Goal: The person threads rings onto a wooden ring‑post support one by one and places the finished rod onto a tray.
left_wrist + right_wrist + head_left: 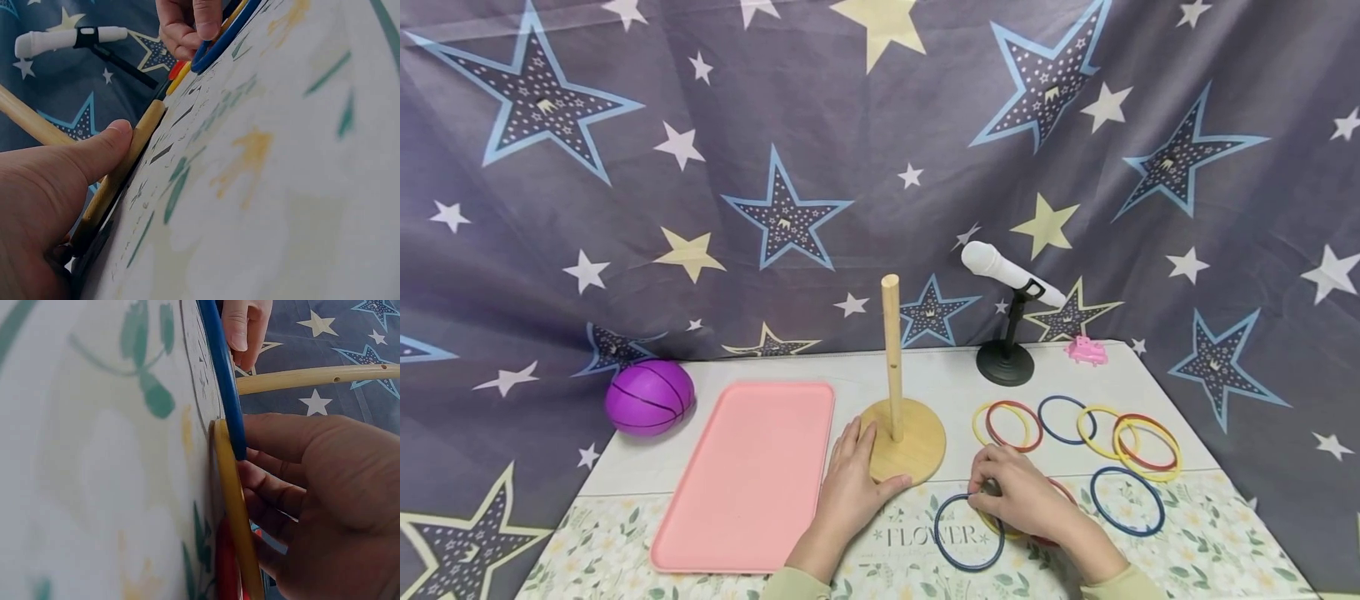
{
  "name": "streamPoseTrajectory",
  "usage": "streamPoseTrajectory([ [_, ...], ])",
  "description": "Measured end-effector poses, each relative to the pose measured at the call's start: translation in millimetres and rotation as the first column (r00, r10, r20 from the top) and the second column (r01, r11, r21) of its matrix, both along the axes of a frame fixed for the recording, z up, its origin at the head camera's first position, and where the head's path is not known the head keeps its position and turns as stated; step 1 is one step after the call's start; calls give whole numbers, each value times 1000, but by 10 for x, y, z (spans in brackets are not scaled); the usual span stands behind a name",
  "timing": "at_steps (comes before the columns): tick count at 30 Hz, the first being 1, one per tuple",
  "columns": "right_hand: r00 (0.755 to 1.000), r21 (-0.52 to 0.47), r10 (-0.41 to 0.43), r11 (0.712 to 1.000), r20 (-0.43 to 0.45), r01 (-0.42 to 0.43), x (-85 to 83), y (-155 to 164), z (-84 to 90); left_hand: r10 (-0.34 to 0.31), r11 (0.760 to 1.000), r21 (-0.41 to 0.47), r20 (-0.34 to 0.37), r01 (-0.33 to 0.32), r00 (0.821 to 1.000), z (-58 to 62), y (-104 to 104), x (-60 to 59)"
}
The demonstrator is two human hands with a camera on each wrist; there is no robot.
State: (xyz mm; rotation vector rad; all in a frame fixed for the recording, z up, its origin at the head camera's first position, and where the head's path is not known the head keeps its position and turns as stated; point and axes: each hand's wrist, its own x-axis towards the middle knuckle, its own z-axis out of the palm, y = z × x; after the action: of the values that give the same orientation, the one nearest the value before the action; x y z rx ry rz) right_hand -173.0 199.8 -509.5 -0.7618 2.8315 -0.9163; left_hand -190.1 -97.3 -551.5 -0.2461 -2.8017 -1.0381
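My left hand rests against the round base of a wooden stand, fingers extended along its left side and thumb at its front edge. From the base rises an upright wooden post with no ring on it. To the right, my right hand pinches the edge of a blue ring, which lies at or just above the cloth. Beneath that hand, partly hidden, are a yellow ring and a red ring.
Several more red, yellow and blue rings lie at the right. A white microphone on a black stand and a pink toy stand behind them. Left are a pink tray and a purple ball. A star-patterned curtain hangs behind.
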Motion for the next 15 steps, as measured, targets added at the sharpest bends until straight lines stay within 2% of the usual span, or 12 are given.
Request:
streamPoseTrajectory([
  [11,998,-65,-59,996,-21,58,-16,8,35,33,999,-33,-69,-35,997,-4,-17,45],
  [15,993,-108,-111,987,41,115,-34,16,68,30,999,-33,-77,-32,997,-8,-7,52],
])
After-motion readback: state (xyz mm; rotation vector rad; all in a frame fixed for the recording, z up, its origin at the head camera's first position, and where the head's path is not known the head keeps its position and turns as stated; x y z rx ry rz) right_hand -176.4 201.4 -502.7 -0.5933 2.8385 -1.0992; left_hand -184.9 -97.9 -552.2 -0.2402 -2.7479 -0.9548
